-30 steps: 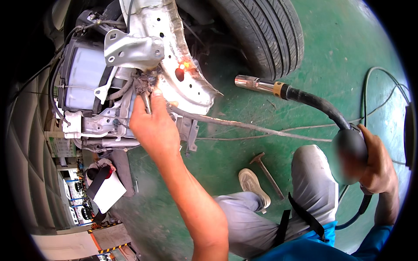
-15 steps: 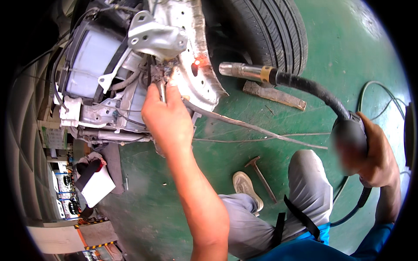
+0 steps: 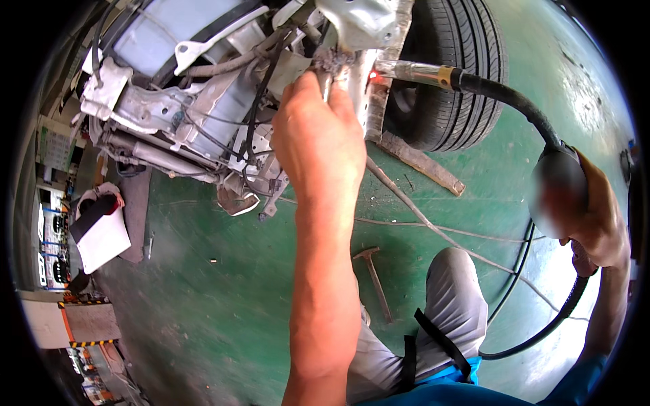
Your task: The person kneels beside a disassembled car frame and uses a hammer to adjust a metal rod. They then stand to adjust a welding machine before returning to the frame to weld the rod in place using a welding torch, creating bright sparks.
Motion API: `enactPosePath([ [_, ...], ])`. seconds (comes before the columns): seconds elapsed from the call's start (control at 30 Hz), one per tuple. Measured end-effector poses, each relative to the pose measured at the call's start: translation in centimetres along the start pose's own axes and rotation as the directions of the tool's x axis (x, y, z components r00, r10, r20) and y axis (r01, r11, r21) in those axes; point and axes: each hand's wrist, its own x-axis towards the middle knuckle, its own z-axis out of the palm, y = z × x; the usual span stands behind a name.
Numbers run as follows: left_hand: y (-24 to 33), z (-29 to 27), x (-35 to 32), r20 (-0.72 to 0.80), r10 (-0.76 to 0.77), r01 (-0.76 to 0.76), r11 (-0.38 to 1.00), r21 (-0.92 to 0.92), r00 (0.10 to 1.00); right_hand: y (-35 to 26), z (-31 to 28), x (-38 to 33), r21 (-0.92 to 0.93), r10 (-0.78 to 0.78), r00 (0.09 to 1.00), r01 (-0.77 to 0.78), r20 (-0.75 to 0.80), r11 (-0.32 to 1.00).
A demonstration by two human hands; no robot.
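Observation:
My left hand (image 3: 319,135) is closed on a narrow metal piece (image 3: 326,88) against the car's bare front frame. Rough, dark, burnt-looking metal (image 3: 333,61) lies just beyond the fingertips; what the fingers cover is hidden. In my right hand (image 3: 599,220) is a welding torch (image 3: 511,98), gripped by its handle, which is partly blurred. Its bright nozzle (image 3: 403,70) points left at the pale frame rail (image 3: 367,101). A small red glow shows at the nozzle's end; whether it touches the rail I cannot tell.
A tyre (image 3: 460,74) stands behind the nozzle, with a wooden block (image 3: 423,164) beside it. Cables (image 3: 433,227) cross the green floor. A hammer (image 3: 376,284) lies near my knee (image 3: 452,291). At the left are a white box-like object (image 3: 101,237) and a striped-edge stand (image 3: 91,323).
The torch nozzle has come up to the frame rail, from a gap to its right. My view has shifted, so the car front sits further right. The left hand keeps its hold.

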Motion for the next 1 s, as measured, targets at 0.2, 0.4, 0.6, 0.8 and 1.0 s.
enactPosePath([
  [0.2,0.2,-0.3,-0.3,-0.005,-0.005,0.005,0.998,0.061,1.000,-1.2,0.2,0.3,0.006,0.041,0.999,-0.041,0.016,0.999],
  [0.4,0.1,-0.2,-0.3,-0.010,0.015,-0.014,0.997,0.078,1.000,-2.4,-0.2,0.1,-0.051,0.043,0.999,-0.043,0.002,0.998],
  [0.6,0.1,0.1,-0.4,-0.046,0.030,-0.027,0.996,0.083,0.998,-0.3,-0.4,0.0,-0.056,-0.108,0.994,0.107,-0.023,0.993],
  [0.8,0.1,-0.1,-0.3,-0.022,-0.014,0.015,0.998,0.062,1.000,0.6,0.1,0.1,-0.087,-0.152,0.988,0.149,-0.029,0.985],
  [1.0,0.1,0.1,-0.2,-0.014,-0.048,0.048,0.999,-0.002,0.999,-0.6,0.4,-1.0,-0.263,-0.195,0.973,0.157,-0.126,0.952],
])
